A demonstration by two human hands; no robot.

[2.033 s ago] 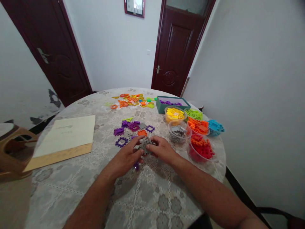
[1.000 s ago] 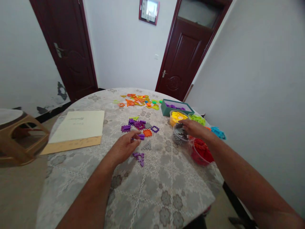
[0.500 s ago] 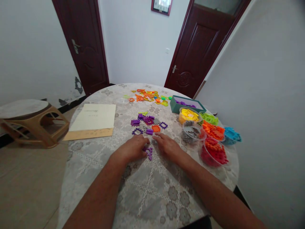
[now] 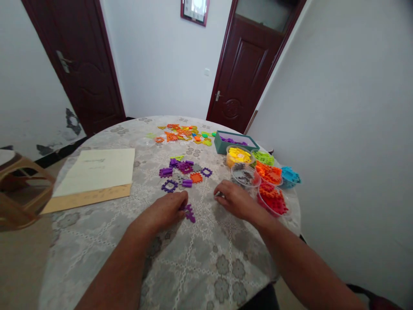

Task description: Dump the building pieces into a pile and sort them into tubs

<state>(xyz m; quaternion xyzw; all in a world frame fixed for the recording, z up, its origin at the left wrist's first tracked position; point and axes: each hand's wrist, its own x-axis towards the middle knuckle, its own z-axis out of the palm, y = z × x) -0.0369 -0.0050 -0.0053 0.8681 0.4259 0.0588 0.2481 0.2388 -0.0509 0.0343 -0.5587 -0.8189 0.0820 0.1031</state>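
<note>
On the near part of the bench (image 4: 180,267), just in front of the person, lies a purple piece (image 4: 190,214), partly hidden by the left hand (image 4: 166,210). That hand is curled over its far end, thumb and fingertips drawn together on it; the grip looks meant to steady the piece against the cloth, leaving the near end in view. Off to the right, apart from it, the right hand (image 4: 235,199) pinches a small gray piece (image 4: 218,194) between thumb and bent fingers, low over the cloth. Most of that bit is covered, probably because so small a thing has to be held by the fingertips.

Beyond the hands sit a purple frame (image 4: 169,186), a purple tube (image 4: 187,184) and an orange square (image 4: 196,178), close together, perhaps so that either hand can reach them. The gray tub (image 4: 237,184) and the red tub (image 4: 267,206) stand by the right hand, each mostly of one color, likely to make picking easy. A green box (image 4: 222,146) stands farther back, and a sheet of paper (image 4: 97,170) lies to the left, well apart from the loose pieces.

The purple piece lies flat, its visible long axis slanting from the left fingertips toward the person and to the right, with the free end pointing that way. How the gray piece points, I cannot tell
</note>
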